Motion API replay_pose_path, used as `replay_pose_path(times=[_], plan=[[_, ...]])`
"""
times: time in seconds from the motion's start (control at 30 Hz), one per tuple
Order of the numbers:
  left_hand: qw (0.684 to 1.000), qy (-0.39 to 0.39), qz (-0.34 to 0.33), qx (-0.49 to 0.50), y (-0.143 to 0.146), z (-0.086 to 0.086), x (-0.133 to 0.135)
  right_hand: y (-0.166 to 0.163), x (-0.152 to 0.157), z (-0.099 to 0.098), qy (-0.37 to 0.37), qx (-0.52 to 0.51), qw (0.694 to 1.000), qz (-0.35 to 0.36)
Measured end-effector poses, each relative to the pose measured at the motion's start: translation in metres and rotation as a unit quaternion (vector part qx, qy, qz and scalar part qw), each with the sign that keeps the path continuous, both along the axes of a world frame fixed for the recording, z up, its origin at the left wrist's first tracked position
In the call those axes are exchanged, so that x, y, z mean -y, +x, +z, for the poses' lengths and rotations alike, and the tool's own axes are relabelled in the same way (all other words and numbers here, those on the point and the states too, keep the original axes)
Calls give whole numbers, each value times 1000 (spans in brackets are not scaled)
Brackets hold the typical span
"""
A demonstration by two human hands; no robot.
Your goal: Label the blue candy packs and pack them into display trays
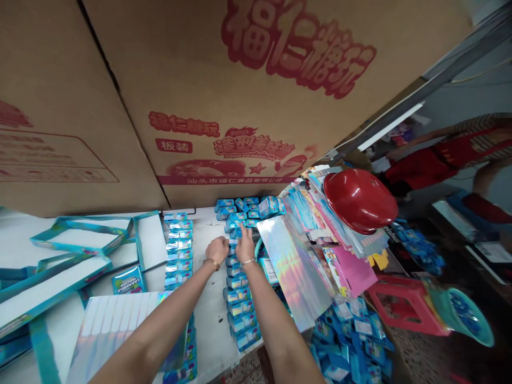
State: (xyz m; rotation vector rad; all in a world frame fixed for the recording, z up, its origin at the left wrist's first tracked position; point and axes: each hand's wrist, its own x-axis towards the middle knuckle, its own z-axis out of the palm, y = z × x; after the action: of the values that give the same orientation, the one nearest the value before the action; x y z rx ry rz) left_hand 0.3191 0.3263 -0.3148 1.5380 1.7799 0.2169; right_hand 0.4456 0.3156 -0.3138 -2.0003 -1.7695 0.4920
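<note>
The left hand and the right hand are placed close together at the far part of a row of small blue boxes, which is laid on the white table. Both hands are half curled; whether a box is clamped by either cannot be told. It seems best that the boxes be squared with light, even pressure, so that their walls are not dented. A second row is set to the left, beside open trays. Behind, the table is bounded by brown cartons. At right, a red bowl-like object is rested on stacked sheets; beyond it, a person in red is partly seen.
</note>
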Motion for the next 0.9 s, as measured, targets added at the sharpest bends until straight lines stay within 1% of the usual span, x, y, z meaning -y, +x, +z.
replay_pose_path(times=[0.23, 0.43, 0.53, 0.67, 0.77, 0.9], plan=[[1000, -9, 19, 14, -1, -7, 1, 4, -2, 0, 10, -24, 1000, 3], [999, -15, 28, 26, 0, -8, 1, 2, -3, -3, -6, 5, 1000, 1], [999, -15, 32, 32, 0, -9, 1, 2, -2, -8, 11, 20, 1000, 2], [998, -21, 36, 38, 0, -11, 0, 2, 1, -14, 42, 30, 998, -29], [998, -38, 43, 33, -2, -14, 2, -1, 4, -14, 45, 36, 997, -42], [995, -83, 56, 28, -2, -17, 10, -5, 7, -15, 43, 53, 997, -35]])
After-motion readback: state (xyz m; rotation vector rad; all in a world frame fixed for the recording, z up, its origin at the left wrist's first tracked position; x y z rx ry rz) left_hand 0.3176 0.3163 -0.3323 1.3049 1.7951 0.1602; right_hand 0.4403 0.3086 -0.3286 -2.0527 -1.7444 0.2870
